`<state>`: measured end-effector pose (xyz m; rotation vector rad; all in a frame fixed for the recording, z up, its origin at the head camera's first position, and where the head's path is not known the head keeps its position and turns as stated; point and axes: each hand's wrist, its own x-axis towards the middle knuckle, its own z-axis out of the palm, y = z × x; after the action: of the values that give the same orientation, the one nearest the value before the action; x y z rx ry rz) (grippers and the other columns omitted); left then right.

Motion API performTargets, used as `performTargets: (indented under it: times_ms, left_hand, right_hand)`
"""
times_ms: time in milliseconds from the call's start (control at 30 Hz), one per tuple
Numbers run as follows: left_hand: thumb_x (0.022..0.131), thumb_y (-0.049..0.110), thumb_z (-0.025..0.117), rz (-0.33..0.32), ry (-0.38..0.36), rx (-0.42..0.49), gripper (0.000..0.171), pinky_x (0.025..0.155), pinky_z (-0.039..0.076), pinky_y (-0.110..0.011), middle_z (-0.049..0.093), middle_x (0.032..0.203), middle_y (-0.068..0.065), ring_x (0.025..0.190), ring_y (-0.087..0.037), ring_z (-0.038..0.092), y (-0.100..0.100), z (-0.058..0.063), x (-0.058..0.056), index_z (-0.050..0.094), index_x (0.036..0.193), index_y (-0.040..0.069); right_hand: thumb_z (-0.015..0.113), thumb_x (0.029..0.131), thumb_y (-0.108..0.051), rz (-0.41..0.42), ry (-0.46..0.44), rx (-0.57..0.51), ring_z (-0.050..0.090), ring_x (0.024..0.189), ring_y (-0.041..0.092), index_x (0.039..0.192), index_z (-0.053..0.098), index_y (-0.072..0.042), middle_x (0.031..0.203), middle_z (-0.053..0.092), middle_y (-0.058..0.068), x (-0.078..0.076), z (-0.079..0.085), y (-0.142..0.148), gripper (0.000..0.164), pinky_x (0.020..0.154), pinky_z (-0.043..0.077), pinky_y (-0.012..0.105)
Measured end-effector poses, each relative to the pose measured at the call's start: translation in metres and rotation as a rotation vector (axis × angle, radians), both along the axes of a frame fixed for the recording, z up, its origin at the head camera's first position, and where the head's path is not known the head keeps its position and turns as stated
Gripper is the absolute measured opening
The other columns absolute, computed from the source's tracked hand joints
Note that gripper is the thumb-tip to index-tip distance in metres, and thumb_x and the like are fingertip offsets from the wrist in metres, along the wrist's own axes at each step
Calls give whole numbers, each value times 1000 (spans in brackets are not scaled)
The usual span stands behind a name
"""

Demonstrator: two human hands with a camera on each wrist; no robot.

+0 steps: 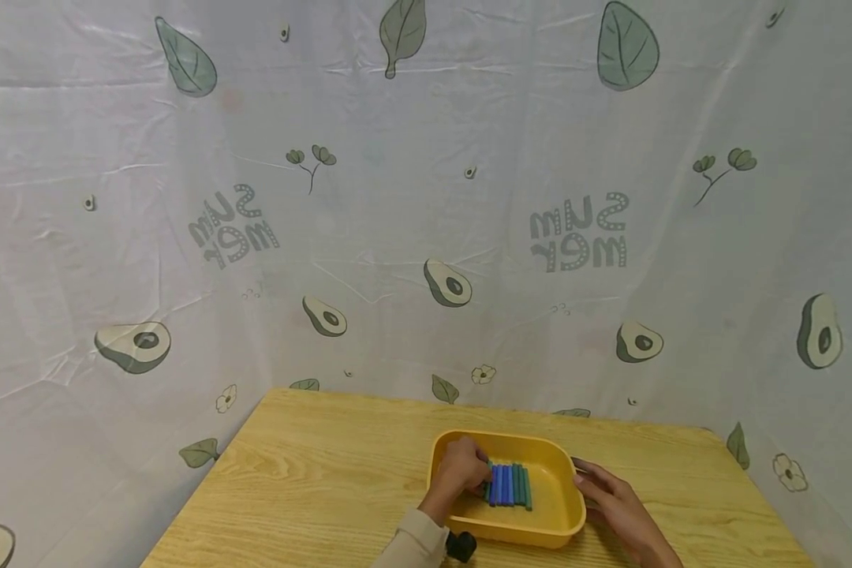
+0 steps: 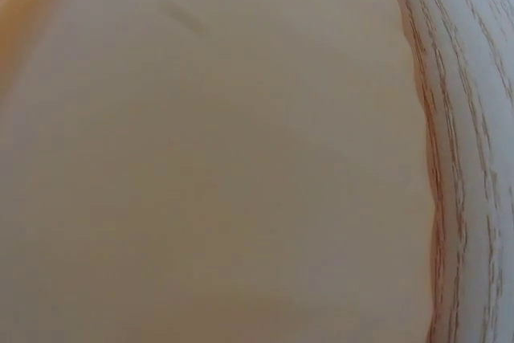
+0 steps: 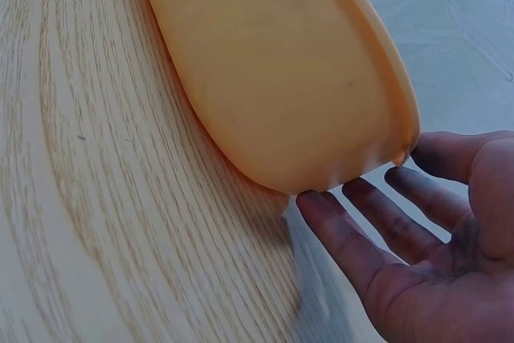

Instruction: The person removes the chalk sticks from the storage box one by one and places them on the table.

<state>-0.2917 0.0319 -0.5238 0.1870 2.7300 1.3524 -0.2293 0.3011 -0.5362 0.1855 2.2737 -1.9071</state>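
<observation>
A yellow plastic tray (image 1: 497, 530) sits on the wooden table. Inside it, thin blue and green sticks (image 1: 511, 485) lie side by side in a row. My left hand (image 1: 461, 467) reaches over the tray's near left side, fingers bent down at the row's left end. It covers part of a green stick there, and I cannot tell if the fingers pinch it. In the right wrist view my right hand (image 3: 434, 222) holds the tray's right end, thumb at the rim and fingertips against the outer wall. The tray's outer wall (image 2: 225, 158) fills most of the left wrist view.
The wooden table (image 1: 312, 465) extends to both sides of the tray. Behind it hangs a pale curtain (image 1: 383, 221) printed with avocados and leaves. A small black device (image 1: 461, 546) is on my left wrist, close to the tray's front wall.
</observation>
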Motion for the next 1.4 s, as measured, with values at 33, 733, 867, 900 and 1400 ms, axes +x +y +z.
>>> performTargets:
  times_ms: [33, 733, 867, 900, 1400]
  left_hand:
    - [80, -4, 85, -2, -7, 8, 8, 51, 61, -32, 73, 78, -11, 53, -19, 70, 0, 0, 0, 81, 86, 0]
    - [78, 0, 87, -47, 46, 73, 11, 47, 54, -28, 71, 65, -3, 50, -13, 63, -11, 16, 3, 82, 88, 0]
    - [81, -1, 82, -76, 58, 100, 11, 47, 56, -28, 72, 65, -5, 48, -13, 64, -18, 20, 2, 82, 92, -1]
    - [81, -1, 81, -81, 53, 108, 13, 48, 57, -28, 73, 67, -6, 49, -14, 65, -19, 22, 2, 82, 94, -1]
    - [88, 0, 77, -104, -28, 248, 27, 64, 67, -45, 80, 92, -15, 65, -26, 77, -47, 40, 3, 80, 114, -5]
  right_hand:
    - [53, 114, -31, 0, 1, 0, 68, 129, 36, 166, 33, 3, 159, 47, 34, 0, 0, 0, 64, 98, 63, 50]
    - [51, 115, -29, -14, -5, 0, 68, 129, 37, 165, 34, 3, 159, 48, 33, 1, 0, -3, 62, 97, 63, 50]
    - [52, 115, -29, -12, -6, 4, 67, 130, 37, 165, 34, 3, 159, 48, 33, 0, 0, -2, 63, 98, 63, 50]
    - [52, 115, -29, -12, -5, 3, 67, 130, 37, 165, 34, 3, 159, 48, 33, 0, 0, -2, 63, 98, 63, 50]
    - [51, 115, -25, -15, 6, -16, 61, 139, 41, 165, 33, 4, 163, 42, 34, 1, -1, -3, 61, 97, 63, 48]
